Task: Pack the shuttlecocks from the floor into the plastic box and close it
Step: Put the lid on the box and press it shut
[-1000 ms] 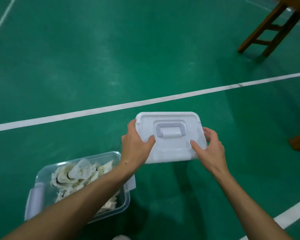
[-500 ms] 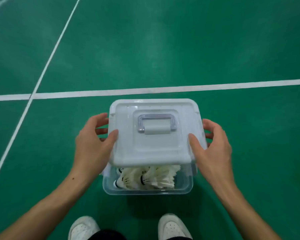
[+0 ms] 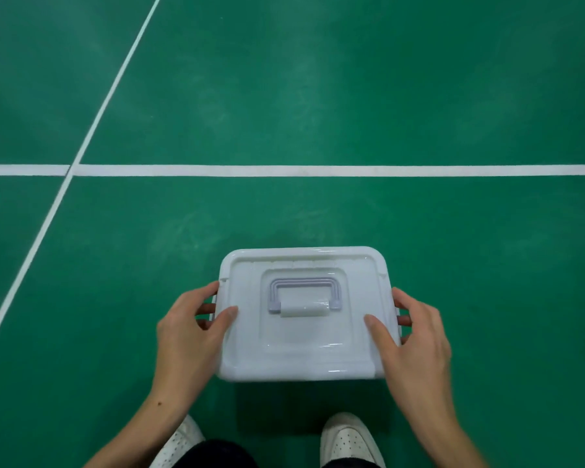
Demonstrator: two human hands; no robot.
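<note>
Packing looks finished: no shuttlecocks in sight on the green court floor (image 3: 284, 96). The white rectangular plastic lid (image 3: 303, 315) covers the box; side latches probably left to snap. I see left hand (image 3: 191, 336) and right hand (image 3: 416, 346) clasping its ends, thumbs on top.

the lid (image 3: 303, 346) lies flat on top of the plastic box, covering it so that the box itself is hidden from above. the handle (image 3: 303, 295) lies folded down on the lid, toward its far half. the left hand (image 3: 186, 336) is at the lid's left edge, thumb on top of the lid and fingers down the side; the right hand (image 3: 416, 342) is at its right edge in the same way. two shoes (image 3: 347, 437) stand on the floor (image 3: 318, 96) just nearer than the lid, one to each side. a court line (image 3: 318, 170) crosses the floor well beyond the lid, and a second line (image 3: 48, 217) runs aslant well to the lid's left, meeting the first.
</note>
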